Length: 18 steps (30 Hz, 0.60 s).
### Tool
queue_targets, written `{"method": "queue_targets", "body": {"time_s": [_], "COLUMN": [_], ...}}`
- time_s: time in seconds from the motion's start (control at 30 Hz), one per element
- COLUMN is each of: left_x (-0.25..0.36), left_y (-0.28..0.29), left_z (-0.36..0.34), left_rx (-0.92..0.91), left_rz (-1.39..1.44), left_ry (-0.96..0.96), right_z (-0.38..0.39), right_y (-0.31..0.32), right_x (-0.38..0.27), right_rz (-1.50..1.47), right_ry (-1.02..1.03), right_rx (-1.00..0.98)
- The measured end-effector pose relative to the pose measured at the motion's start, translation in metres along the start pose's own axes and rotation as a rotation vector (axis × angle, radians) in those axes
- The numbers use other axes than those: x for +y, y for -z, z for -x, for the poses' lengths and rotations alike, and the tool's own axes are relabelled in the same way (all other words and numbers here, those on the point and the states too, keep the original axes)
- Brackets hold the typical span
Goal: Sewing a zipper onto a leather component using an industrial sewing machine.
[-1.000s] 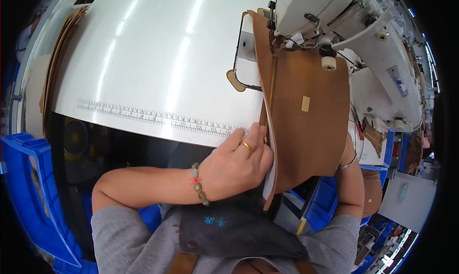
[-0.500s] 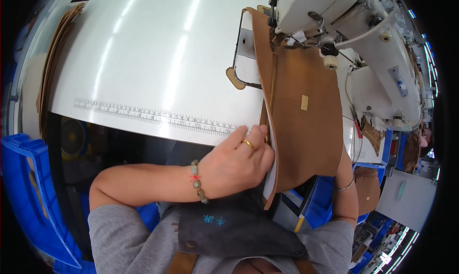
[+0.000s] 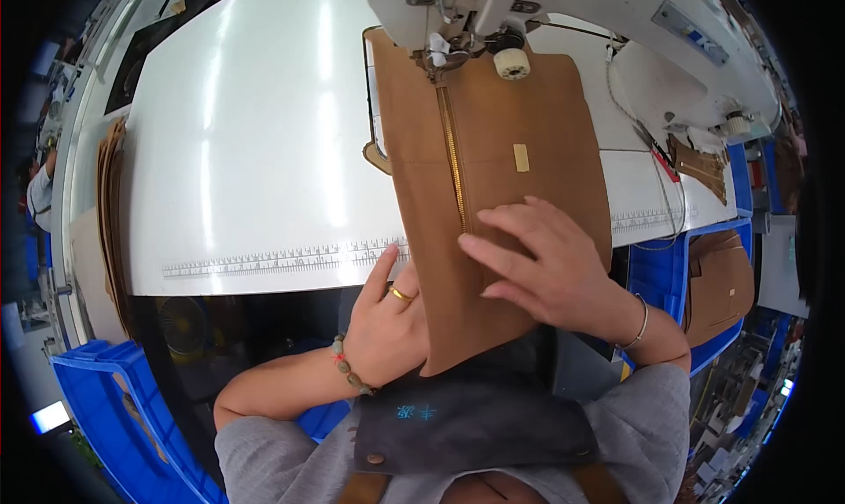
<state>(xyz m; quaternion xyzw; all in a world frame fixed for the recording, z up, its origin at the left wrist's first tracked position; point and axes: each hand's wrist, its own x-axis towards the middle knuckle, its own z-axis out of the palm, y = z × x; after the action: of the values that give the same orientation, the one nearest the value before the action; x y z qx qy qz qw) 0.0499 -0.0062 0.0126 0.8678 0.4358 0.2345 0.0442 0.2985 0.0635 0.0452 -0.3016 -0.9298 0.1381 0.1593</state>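
The right hand (image 3: pixel 563 271) is spread over the brown sheet (image 3: pixel 493 183) at the worktop's (image 3: pixel 255 152) front edge; I can't tell if the left hand (image 3: pixel 385 326) grips.

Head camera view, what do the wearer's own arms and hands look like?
Short grey sleeves and no gloves. The left hand wears a gold-coloured ring, with a greenish beaded bracelet and red knot behind it. The right hand shows no ring, just a thin silvery bangle at the wrist.

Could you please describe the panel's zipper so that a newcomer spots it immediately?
From under the white sewing machine extends a brown panel. Down its left part runs the zipper, a long gold-toothed line, unlike the short pale patch to its right.
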Motion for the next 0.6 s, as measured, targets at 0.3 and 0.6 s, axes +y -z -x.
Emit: {"method": "queue_targets", "body": {"time_s": [0.3,0.6], "left_x": [-0.021,-0.051], "left_y": [0.023,0.023], "left_z": [0.006,-0.06], "left_rx": [-0.081,-0.014], "left_rz": [-0.084,-0.11], "left_ry": [-0.067,0.074], "right_z": [0.005,0.005], "right_y": [-0.021,-0.022], "right_x": [-0.009,-0.008], "right_rz": [0.106,0.1], "right_ry": [0.073,0.095], "right_rx": [0.122,0.089]}}
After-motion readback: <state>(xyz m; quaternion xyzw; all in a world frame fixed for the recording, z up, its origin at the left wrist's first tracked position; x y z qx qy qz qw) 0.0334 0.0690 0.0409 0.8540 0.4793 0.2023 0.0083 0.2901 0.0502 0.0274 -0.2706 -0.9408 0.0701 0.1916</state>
